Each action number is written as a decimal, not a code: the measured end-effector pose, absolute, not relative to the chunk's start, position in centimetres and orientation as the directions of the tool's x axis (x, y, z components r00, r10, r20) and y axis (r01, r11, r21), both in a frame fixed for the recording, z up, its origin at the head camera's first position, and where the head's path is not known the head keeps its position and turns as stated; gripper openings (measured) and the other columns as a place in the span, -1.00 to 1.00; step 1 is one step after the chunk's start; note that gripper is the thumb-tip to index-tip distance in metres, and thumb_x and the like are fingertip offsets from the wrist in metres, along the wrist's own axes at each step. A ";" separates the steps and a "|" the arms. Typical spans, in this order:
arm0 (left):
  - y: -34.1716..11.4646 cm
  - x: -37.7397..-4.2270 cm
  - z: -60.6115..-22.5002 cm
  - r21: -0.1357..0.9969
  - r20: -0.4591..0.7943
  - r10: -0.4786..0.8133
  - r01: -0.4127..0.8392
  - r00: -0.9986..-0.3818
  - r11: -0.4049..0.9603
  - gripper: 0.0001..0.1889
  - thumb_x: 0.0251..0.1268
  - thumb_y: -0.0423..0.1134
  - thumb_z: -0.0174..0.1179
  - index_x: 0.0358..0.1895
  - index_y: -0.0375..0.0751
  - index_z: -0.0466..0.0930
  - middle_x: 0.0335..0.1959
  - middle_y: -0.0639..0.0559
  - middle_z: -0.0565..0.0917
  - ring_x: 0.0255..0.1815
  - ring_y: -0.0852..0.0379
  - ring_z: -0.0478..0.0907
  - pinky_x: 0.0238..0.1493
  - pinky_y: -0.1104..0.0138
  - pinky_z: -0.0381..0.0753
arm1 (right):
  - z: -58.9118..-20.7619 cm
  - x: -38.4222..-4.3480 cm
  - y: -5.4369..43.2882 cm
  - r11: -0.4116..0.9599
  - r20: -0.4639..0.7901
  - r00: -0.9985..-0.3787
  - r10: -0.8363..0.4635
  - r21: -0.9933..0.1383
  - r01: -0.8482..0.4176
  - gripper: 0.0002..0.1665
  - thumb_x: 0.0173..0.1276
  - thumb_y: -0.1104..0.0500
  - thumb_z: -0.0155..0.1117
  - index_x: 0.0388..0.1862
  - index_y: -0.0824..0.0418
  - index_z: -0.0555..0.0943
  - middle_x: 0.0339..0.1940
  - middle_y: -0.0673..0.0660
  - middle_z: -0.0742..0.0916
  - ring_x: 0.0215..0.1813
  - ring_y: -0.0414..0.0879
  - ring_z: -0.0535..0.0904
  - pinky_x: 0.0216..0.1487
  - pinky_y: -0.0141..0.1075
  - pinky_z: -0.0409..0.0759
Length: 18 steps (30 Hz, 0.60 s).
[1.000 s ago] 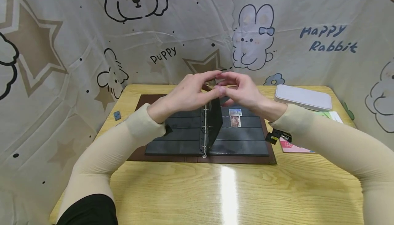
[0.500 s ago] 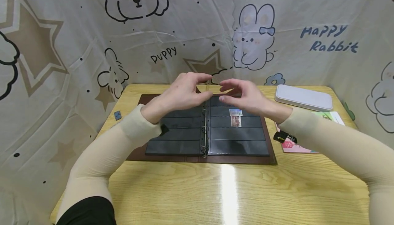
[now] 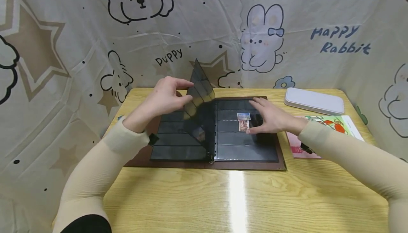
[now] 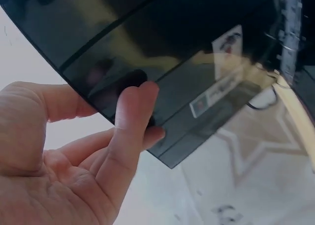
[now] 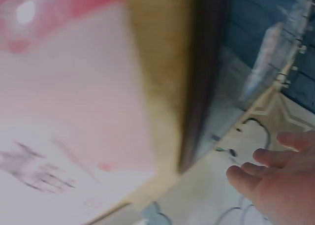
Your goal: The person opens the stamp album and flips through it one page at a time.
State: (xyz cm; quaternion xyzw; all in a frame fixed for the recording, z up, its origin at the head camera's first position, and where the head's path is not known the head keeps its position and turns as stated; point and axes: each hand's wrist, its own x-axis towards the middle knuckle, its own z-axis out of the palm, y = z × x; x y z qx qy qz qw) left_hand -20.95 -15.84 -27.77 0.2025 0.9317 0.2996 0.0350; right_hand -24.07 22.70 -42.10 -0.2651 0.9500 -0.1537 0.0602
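Note:
An open ring-bound stamp album with a brown cover lies on the table, its black strip pages spread. In the head view my left hand pinches the outer edge of a raised black page, tilted up left of the rings. The left wrist view shows that hand's fingers on both faces of the glossy page, with small stamps visible in it. My right hand is over the right-hand page, fingers spread and holding nothing. Beside its thumb are a blue stamp and a reddish stamp.
A white oblong case stands at the back right of the table. A colourful booklet lies in front of it, partly under my right forearm. A small blue object is mostly hidden by my left sleeve. Patterned cloth hangs behind the table.
My hands were together at the upper middle of the album and have parted. The left moved left with a page, now seen raised; the right moved right and down over the right page.

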 end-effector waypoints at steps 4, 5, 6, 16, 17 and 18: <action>-18.8 -20.9 -29.6 0.648 0.044 0.318 0.269 -0.947 0.713 -0.51 0.59 -0.25 0.33 0.51 -0.18 0.69 0.53 -0.23 0.70 -0.32 0.14 0.84 -0.26 0.40 0.70 | -43.7 -24.0 23.4 0.829 -0.110 -0.846 -0.522 -0.302 -0.471 0.61 0.14 -0.46 0.73 0.82 0.43 0.18 0.85 0.55 0.20 0.86 0.59 0.05 0.80 0.45 0.14; -19.6 -20.7 -30.1 0.667 0.035 0.292 0.240 -0.956 0.705 -0.51 0.60 -0.25 0.34 0.51 -0.17 0.70 0.52 -0.21 0.71 -0.31 0.11 0.83 -0.19 0.38 0.72 | -44.0 -24.0 23.4 0.833 -0.127 -0.845 -0.520 -0.297 -0.468 0.64 0.12 -0.49 0.74 0.83 0.42 0.17 0.85 0.55 0.19 0.86 0.59 0.03 0.79 0.45 0.14; -20.3 -20.6 -30.7 0.686 0.025 0.265 0.209 -0.964 0.697 -0.52 0.60 -0.24 0.35 0.50 -0.17 0.71 0.52 -0.19 0.71 -0.18 0.05 0.87 -0.07 0.31 0.79 | -44.2 -24.0 23.5 0.835 -0.141 -0.842 -0.521 -0.289 -0.468 0.66 0.10 -0.51 0.74 0.83 0.42 0.17 0.85 0.55 0.19 0.86 0.59 0.03 0.79 0.46 0.15; -24.4 -19.9 -34.7 0.784 -0.007 0.065 0.035 -0.998 0.620 -0.56 0.52 -0.26 0.46 0.40 -0.13 0.80 0.43 -0.16 0.79 0.02 0.16 0.80 -0.17 0.52 0.70 | -45.1 -24.5 23.5 0.852 -0.241 -0.830 -0.503 -0.299 -0.430 0.69 0.06 -0.53 0.75 0.83 0.40 0.17 0.87 0.54 0.15 0.87 0.56 0.03 0.79 0.43 0.18; -24.6 -20.0 -34.7 0.785 -0.002 0.058 0.034 -0.998 0.619 -0.57 0.52 -0.26 0.46 0.40 -0.13 0.80 0.42 -0.17 0.79 -0.04 0.25 0.76 -0.20 0.53 0.69 | -45.1 -24.5 23.6 0.854 -0.247 -0.830 -0.500 -0.299 -0.426 0.70 0.05 -0.54 0.76 0.84 0.40 0.17 0.88 0.53 0.13 0.87 0.55 0.03 0.80 0.42 0.17; -24.8 -20.1 -34.6 0.783 0.001 0.055 0.035 -0.998 0.621 -0.57 0.53 -0.25 0.45 0.40 -0.12 0.80 0.42 -0.17 0.79 -0.11 0.31 0.73 -0.22 0.52 0.68 | -45.2 -24.6 23.6 0.856 -0.253 -0.830 -0.497 -0.298 -0.422 0.70 0.05 -0.54 0.76 0.84 0.40 0.16 0.88 0.53 0.12 0.88 0.55 0.02 0.80 0.41 0.16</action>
